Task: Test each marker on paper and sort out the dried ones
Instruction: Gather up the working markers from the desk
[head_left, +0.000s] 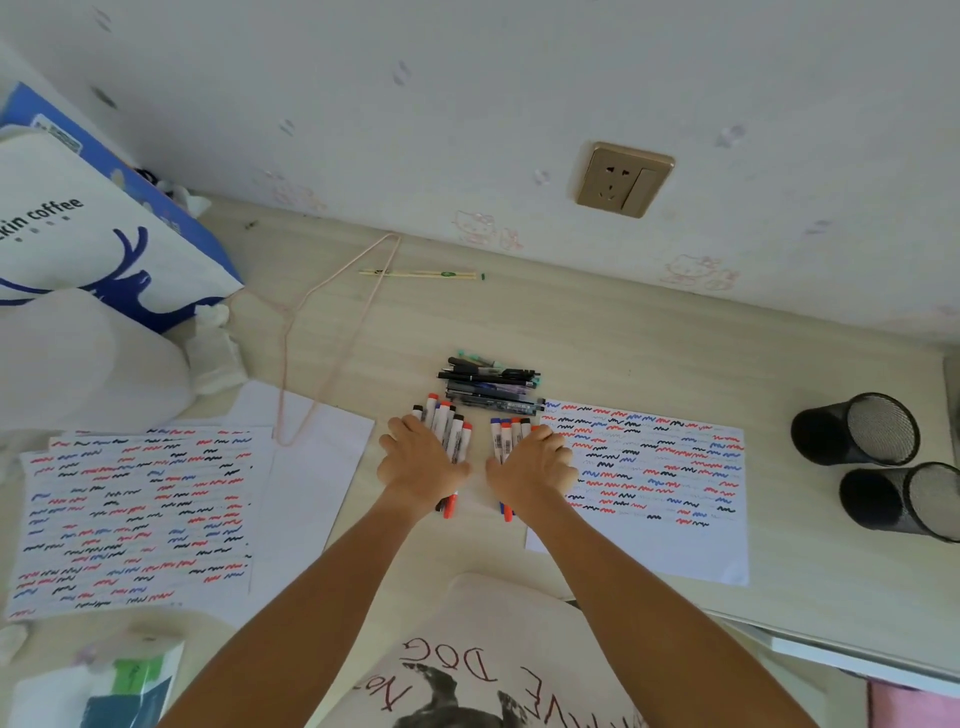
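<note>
A pale wood-grain surface set against a wall, strewn with paper, pens and markers.

At centre lie two bunches of white-barrelled markers with red, blue and black caps, the left bunch and the right bunch, with a pile of dark pens just behind them. A white sheet covered in red, blue and black squiggles lies to the right, a stack of similarly marked sheets to the left, with blank white sheets beside it. Two black mesh cups lie on their sides at far right. A pink wire hanger, wrapped chopsticks and a white-and-blue coffee bag sit farther back.
</note>
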